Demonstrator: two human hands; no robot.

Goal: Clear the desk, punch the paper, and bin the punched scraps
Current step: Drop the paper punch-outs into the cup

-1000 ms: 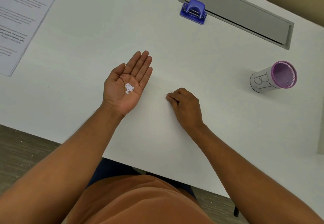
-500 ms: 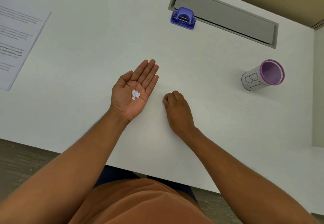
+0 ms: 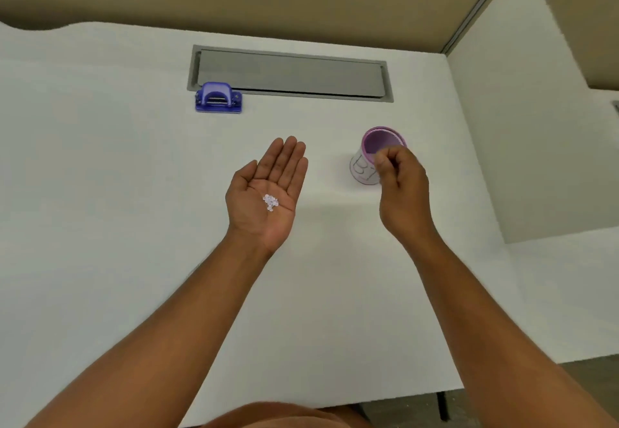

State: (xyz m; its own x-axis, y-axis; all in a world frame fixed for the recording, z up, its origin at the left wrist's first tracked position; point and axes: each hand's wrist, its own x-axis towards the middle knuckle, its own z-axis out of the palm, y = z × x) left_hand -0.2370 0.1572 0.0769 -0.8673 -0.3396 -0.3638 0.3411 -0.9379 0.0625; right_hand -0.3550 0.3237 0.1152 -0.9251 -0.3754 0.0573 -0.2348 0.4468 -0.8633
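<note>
Hole punch [image 3: 218, 98] at rear of white desk [image 3: 100, 176], blue, touching front edge of grey cable tray lid [image 3: 289, 73]. Left hand [image 3: 266, 198] palm up, fingers flat and spread open, small heap of punched scraps [image 3: 270, 202] resting on palm. Right hand [image 3: 400, 186] raised, fingertips pinched together at rim of bin [image 3: 368, 156]; whether scraps sit in pinch cannot tell. Bin: purple-rimmed cup, upright, lettered side, partly hidden by right hand.
</note>
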